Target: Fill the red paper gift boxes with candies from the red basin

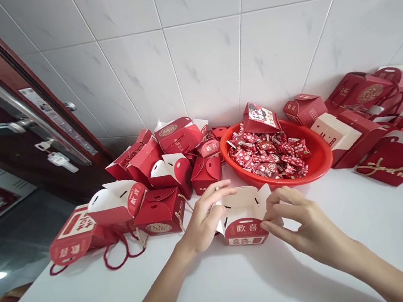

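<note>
A small red gift box (246, 232) with a white inside stands on the white table in front of me, its top flaps raised. Nothing is visible inside it. My left hand (205, 215) holds its left flap, with the thumb at the inner side and the fingers reaching over the back corner. On the opposite side, my right hand (301, 217) pinches the right flap near the front corner. Just behind the box, a red plastic basin (322, 154) holds many red-wrapped candies (265, 154). One closed red box (260, 118) rests on the basin's back rim.
Several red gift boxes, such as a closed one (159, 212), crowd the table's left side, some with rope handles. More boxes and red bags (393, 156) stand at the right. A tiled wall (207, 60) rises behind; a door with keys (61, 160) is at left.
</note>
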`<action>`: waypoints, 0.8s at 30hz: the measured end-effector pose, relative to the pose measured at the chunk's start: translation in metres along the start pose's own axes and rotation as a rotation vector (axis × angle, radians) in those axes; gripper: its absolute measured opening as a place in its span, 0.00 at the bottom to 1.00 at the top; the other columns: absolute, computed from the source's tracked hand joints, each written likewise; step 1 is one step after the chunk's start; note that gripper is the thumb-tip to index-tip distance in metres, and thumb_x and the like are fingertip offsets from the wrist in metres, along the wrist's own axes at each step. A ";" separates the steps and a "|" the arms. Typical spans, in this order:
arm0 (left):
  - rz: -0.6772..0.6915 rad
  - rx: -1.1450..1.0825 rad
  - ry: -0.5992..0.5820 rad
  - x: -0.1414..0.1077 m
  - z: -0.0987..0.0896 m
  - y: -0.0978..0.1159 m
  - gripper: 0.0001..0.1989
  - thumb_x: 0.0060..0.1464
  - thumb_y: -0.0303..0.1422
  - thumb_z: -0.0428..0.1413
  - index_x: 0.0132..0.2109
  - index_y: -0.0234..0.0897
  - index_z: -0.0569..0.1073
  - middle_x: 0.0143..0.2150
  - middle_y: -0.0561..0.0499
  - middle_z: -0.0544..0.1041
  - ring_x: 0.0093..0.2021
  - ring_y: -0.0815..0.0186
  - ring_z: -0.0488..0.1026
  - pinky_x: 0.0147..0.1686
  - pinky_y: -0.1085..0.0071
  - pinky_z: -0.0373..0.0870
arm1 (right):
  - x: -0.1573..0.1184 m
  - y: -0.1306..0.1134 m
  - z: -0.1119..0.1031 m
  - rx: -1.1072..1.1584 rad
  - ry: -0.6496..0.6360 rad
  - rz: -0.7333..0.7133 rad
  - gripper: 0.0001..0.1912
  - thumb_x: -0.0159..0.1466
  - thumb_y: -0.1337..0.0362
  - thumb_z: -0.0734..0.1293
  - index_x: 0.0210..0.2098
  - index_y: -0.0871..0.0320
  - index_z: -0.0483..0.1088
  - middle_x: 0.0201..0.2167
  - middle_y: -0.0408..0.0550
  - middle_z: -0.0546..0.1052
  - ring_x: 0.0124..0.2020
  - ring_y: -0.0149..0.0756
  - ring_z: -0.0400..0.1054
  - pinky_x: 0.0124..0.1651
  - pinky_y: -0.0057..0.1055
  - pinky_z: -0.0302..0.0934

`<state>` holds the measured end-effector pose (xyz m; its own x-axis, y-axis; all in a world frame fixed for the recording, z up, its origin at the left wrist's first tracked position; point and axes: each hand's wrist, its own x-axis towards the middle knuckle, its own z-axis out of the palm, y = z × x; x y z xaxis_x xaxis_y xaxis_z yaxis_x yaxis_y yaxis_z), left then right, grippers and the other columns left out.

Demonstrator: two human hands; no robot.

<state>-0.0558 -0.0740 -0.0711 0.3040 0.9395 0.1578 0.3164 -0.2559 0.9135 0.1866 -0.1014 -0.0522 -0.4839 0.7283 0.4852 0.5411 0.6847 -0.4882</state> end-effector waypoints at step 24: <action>-0.083 -0.126 -0.220 -0.001 -0.016 -0.001 0.42 0.53 0.42 0.66 0.72 0.43 0.61 0.75 0.44 0.59 0.73 0.48 0.58 0.70 0.51 0.58 | -0.008 0.017 0.005 -0.110 -0.185 0.132 0.38 0.64 0.41 0.69 0.66 0.54 0.65 0.68 0.62 0.66 0.65 0.57 0.66 0.60 0.54 0.68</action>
<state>-0.0708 -0.0713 -0.0664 0.4741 0.8805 0.0080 0.2381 -0.1369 0.9615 0.1962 -0.0951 -0.0677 -0.5164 0.8106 0.2761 0.6745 0.5837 -0.4522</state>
